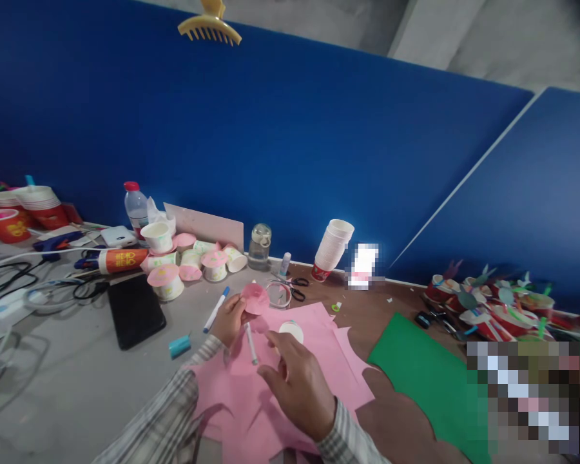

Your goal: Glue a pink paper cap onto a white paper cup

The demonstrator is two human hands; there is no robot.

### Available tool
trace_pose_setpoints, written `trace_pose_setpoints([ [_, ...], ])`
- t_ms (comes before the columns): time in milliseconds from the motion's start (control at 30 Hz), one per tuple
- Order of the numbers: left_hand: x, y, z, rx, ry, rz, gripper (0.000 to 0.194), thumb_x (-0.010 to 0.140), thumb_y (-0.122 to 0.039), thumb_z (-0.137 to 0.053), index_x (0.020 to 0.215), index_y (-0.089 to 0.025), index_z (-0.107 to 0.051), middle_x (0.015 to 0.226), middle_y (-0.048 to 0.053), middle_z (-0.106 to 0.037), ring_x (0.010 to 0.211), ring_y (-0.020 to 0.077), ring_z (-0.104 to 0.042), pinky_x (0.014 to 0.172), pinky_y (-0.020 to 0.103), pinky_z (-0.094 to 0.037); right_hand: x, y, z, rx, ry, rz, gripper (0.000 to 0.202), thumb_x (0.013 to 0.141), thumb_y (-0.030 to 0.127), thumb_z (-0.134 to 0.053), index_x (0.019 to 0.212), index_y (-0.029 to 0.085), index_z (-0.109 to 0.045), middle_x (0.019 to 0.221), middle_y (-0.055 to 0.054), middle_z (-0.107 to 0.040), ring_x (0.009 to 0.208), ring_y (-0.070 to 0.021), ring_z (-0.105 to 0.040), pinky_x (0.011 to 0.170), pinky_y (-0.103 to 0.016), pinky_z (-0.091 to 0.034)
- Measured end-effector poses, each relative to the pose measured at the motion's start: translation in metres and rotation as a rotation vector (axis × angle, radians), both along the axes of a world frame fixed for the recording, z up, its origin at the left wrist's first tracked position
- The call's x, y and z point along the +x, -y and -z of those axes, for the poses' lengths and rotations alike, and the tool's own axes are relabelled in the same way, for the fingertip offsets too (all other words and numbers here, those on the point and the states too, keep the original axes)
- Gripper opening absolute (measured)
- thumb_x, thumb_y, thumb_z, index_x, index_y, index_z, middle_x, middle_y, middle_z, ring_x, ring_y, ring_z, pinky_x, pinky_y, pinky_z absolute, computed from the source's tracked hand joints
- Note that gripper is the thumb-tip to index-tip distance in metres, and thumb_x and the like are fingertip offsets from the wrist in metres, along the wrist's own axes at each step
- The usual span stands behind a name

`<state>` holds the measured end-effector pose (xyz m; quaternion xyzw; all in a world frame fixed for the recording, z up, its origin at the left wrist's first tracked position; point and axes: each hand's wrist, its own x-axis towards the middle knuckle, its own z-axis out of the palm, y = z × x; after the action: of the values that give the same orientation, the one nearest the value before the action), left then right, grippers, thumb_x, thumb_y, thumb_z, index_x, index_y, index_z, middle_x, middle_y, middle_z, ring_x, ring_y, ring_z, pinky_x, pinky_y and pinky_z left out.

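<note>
My left hand (228, 320) pinches a round pink paper piece (255, 299) by its near left edge. The piece looks slightly cupped. To its right, my right hand (302, 383) hovers over pink paper sheets (319, 341), thumb and fingers apart with nothing between them. A slim white stick or pen (251, 343) lies on the pink paper between both hands. Just beyond the right fingers is a white disc (290, 332), partly hidden. A blue-and-white marker (216, 309) rests left of my left hand. Some sheets have curved cut-outs along their edges.
Scissors (297, 288) and a roll of clear tape (278, 295) lie behind the paper. Small cups with pink brims (215, 264), a glass bottle (260, 247) and stacked paper cups (333, 250) stand further back. A black phone (135, 311) is left; green paper (428, 380) is right.
</note>
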<state>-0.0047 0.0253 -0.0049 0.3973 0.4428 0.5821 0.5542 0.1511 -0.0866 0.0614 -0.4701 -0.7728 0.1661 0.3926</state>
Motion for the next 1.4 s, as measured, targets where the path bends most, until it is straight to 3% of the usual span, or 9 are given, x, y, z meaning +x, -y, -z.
trace_pose_setpoints([
  [133, -0.001, 0.001, -0.005, 0.02, -0.05, 0.018, 0.044, 0.05, -0.061, -0.06, 0.065, -0.021, -0.051, 0.057, -0.004, -0.052, 0.058, 0.0158, -0.057, 0.058, 0.035, -0.054, 0.016, -0.009, -0.008, 0.033, -0.139, 0.142, 0.028, 0.077, 0.024, -0.055, 0.105, 0.027, -0.058, 0.099, -0.005, -0.062, 0.056, -0.0137, -0.055, 0.055, -0.027, -0.051],
  [233, 0.003, 0.006, -0.011, 0.057, -0.116, -0.016, 0.043, 0.055, -0.06, -0.056, 0.07, -0.02, -0.055, 0.06, -0.004, -0.054, 0.06, 0.0155, -0.056, 0.06, 0.034, -0.054, 0.03, -0.029, -0.007, 0.002, -0.231, 0.24, 0.026, 0.075, 0.026, -0.055, 0.1, 0.022, -0.059, 0.084, -0.003, -0.061, 0.051, -0.0122, -0.051, 0.048, -0.025, -0.046],
  [400, 0.011, 0.017, -0.016, 0.133, -0.238, -0.048, 0.044, 0.059, -0.053, -0.054, 0.086, -0.02, -0.061, 0.078, 0.002, -0.064, 0.072, 0.0194, -0.058, 0.065, 0.033, -0.053, 0.031, -0.052, 0.004, -0.054, -0.199, 0.167, 0.029, 0.072, 0.027, -0.057, 0.099, 0.02, -0.06, 0.083, -0.001, -0.06, 0.051, -0.0106, -0.051, 0.051, -0.024, -0.046],
  [533, 0.014, 0.023, -0.016, 0.168, -0.301, -0.019, 0.039, 0.063, -0.049, -0.052, 0.087, -0.021, -0.063, 0.084, 0.003, -0.066, 0.076, 0.0205, -0.058, 0.064, 0.032, -0.052, 0.02, -0.058, 0.011, 0.084, -0.075, 0.172, 0.032, 0.068, 0.03, -0.065, 0.099, 0.021, -0.06, 0.079, -0.001, -0.063, 0.065, -0.0155, -0.054, 0.064, -0.029, -0.045],
  [667, 0.014, 0.025, -0.017, 0.172, -0.322, 0.007, 0.04, 0.062, -0.05, -0.053, 0.088, -0.021, -0.064, 0.073, 0.001, -0.065, 0.065, 0.0174, -0.057, 0.062, 0.031, -0.05, 0.015, -0.07, 0.014, 0.206, 0.023, 0.231, 0.008, 0.069, 0.028, -0.065, 0.07, 0.02, -0.064, 0.066, 0.001, -0.064, 0.065, -0.0161, -0.054, 0.065, -0.029, -0.037],
  [800, 0.014, 0.027, -0.019, 0.158, -0.295, 0.078, 0.047, 0.06, -0.054, -0.056, 0.092, -0.02, -0.063, 0.074, 0.002, -0.066, 0.062, 0.0171, -0.058, 0.062, 0.032, -0.051, 0.024, -0.081, 0.015, 0.197, 0.009, 0.293, 0.014, 0.071, 0.022, -0.06, 0.057, 0.02, -0.061, 0.056, 0.003, -0.06, 0.057, -0.0132, -0.052, 0.062, -0.028, -0.031],
  [967, 0.016, 0.029, -0.016, 0.142, -0.134, 0.27, 0.056, 0.061, -0.056, -0.059, 0.106, -0.022, -0.054, 0.103, 0.009, -0.063, 0.091, 0.0264, -0.059, 0.081, 0.042, -0.048, 0.048, -0.085, 0.017, 0.331, 0.028, 0.496, 0.015, 0.076, 0.025, -0.055, 0.064, 0.02, -0.062, 0.059, 0.002, -0.059, 0.058, -0.0141, -0.051, 0.069, -0.031, -0.03],
  [1200, 0.027, 0.038, -0.004, 0.36, -0.737, 0.463, 0.1, 0.049, -0.044, -0.075, 0.13, -0.027, -0.02, 0.13, 0.01, -0.041, 0.119, 0.0311, -0.035, 0.101, 0.049, -0.03, 0.063, -0.072, 0.033, 0.446, 0.151, 0.521, 0.011, 0.078, 0.022, -0.054, 0.069, 0.02, -0.06, 0.067, 0.001, -0.063, 0.067, -0.0159, -0.056, 0.077, -0.033, -0.031],
  [1400, 0.036, 0.037, 0.001, 0.518, -1.002, 0.405, 0.085, 0.05, -0.041, -0.075, 0.123, -0.026, -0.034, 0.129, 0.01, -0.043, 0.12, 0.0327, -0.033, 0.103, 0.054, -0.023, 0.059, -0.045, 0.038, 0.589, 0.149, 0.392, 0.005, 0.073, 0.021, -0.061, 0.077, 0.024, -0.059, 0.078, 0.0, -0.057, 0.074, -0.0182, -0.054, 0.076, -0.036, -0.039],
])
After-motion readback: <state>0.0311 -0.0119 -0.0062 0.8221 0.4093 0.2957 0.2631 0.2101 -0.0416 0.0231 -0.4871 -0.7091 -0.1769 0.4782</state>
